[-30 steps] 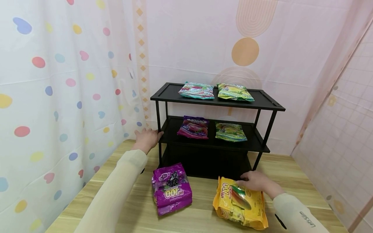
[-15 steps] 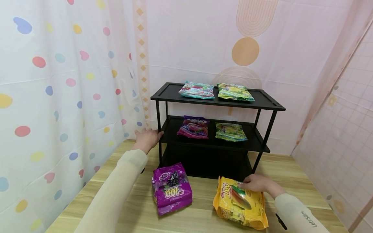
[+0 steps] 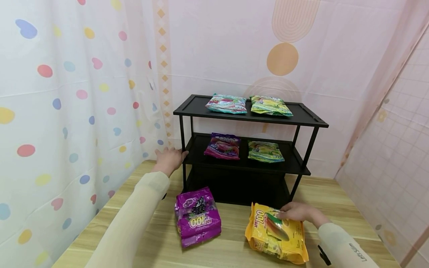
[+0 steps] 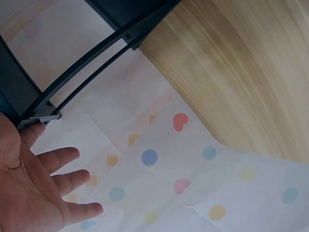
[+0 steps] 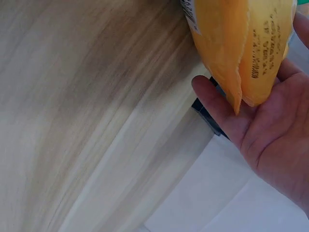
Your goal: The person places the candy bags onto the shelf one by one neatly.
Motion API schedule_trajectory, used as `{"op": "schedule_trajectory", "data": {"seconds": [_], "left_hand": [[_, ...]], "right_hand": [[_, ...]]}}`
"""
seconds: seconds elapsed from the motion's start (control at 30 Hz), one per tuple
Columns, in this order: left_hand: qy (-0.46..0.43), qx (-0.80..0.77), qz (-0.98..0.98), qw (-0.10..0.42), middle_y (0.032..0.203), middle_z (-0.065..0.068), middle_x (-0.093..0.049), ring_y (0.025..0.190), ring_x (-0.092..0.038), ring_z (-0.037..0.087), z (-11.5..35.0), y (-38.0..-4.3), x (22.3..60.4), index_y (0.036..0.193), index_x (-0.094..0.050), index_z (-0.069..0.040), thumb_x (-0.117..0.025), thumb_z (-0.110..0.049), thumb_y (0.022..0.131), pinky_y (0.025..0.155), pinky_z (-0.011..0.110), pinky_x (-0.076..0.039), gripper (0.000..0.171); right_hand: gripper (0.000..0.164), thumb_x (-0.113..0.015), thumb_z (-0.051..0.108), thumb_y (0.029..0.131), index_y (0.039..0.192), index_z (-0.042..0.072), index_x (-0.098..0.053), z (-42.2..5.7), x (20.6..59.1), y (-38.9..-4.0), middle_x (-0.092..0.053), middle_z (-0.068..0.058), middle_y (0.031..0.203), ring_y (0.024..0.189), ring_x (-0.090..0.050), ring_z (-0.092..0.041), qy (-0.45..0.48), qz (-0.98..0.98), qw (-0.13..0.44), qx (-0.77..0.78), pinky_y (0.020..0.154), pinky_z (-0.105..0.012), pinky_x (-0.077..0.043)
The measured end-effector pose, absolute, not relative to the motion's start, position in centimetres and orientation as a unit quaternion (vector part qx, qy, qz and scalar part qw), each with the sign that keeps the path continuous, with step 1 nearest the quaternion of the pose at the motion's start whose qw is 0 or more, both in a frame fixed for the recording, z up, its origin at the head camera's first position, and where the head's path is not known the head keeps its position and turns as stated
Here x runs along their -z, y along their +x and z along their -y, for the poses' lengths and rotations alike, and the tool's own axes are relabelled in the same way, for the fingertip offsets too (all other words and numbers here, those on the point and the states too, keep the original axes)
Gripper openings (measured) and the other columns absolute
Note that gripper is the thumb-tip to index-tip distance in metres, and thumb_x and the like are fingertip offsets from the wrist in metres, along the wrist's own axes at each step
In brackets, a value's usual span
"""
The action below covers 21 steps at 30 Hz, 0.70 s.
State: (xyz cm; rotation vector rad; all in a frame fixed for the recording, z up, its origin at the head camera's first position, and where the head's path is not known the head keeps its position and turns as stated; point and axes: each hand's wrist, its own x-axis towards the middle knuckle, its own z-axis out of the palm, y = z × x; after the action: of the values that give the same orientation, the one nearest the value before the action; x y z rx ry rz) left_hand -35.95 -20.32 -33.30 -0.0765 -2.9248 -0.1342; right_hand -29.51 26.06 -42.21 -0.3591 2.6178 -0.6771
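Note:
My left hand (image 3: pixel 169 160), fingers spread, touches the left side of the black three-tier rack (image 3: pixel 246 168) at its middle shelf. The left wrist view shows that hand's palm and extended fingers (image 4: pixel 70 182) beside the rack's dark frame. My right hand (image 3: pixel 298 212) holds the upper right corner of a yellow bag of mango gummies (image 3: pixel 276 234), which lies on the table in front of the rack. Seen from the right wrist, the bag's end sits between thumb and fingers (image 5: pixel 212 99). A purple bag of gummies (image 3: pixel 197 217) with dark berries printed on it lies to the left.
The top shelf carries a teal candy bag (image 3: pixel 226 104) and a yellow-green one (image 3: pixel 270 106). On the middle shelf lie a dark purple bag (image 3: pixel 222 146) and another yellow-green bag (image 3: pixel 265 151). Patterned curtains (image 3: pixel 83 111) surround the wooden table (image 3: pixel 234 251).
My right hand has shifted slightly right and down along the yellow bag's edge, its fingers now at the corner. The left hand, rack and bags stay put.

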Motion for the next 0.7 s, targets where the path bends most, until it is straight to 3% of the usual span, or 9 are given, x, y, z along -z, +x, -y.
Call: {"op": "schedule_trajectory", "data": {"seconds": [0.23, 0.4, 0.7], "left_hand": [[-0.029, 0.043, 0.993, 0.105, 0.131, 0.025, -0.057, 0.127, -0.043, 0.051, 20.3, -36.0, 33.2, 0.136, -0.058, -0.003, -0.030, -0.041, 0.109, 0.102, 0.078, -0.019, 0.054], [-0.030, 0.041, 0.993, 0.104, 0.132, 0.025, -0.057, 0.127, -0.043, 0.051, 20.3, -35.9, 33.2, 0.136, -0.058, -0.002, -0.030, -0.040, 0.109, 0.102, 0.078, -0.020, 0.054], [-0.029, 0.040, 0.993, 0.107, 0.131, 0.025, -0.057, 0.127, -0.043, 0.050, 20.3, -36.0, 33.2, 0.135, -0.058, -0.002, -0.030, -0.040, 0.109, 0.102, 0.078, -0.020, 0.054]], "right_hand": [[0.053, -0.065, 0.036, 0.094, 0.128, -0.006, -0.062, -26.1, 42.2, -29.4, -0.060, -0.021, 0.127, 0.118, -0.055, -0.040, -0.138, -0.939, 0.202, 0.241, 0.099, -0.058, -0.042], [0.049, -0.066, 0.035, 0.095, 0.125, -0.004, -0.065, -26.4, 42.4, -29.4, -0.063, -0.018, 0.124, 0.115, -0.057, -0.037, -0.156, -0.930, 0.202, 0.263, 0.097, -0.056, -0.043], [0.025, -0.064, 0.026, 0.098, 0.104, 0.004, -0.074, -27.2, 42.6, -29.4, -0.069, -0.003, 0.090, 0.075, -0.060, -0.015, -0.194, -0.892, 0.217, 0.347, 0.070, -0.034, -0.051]]}}
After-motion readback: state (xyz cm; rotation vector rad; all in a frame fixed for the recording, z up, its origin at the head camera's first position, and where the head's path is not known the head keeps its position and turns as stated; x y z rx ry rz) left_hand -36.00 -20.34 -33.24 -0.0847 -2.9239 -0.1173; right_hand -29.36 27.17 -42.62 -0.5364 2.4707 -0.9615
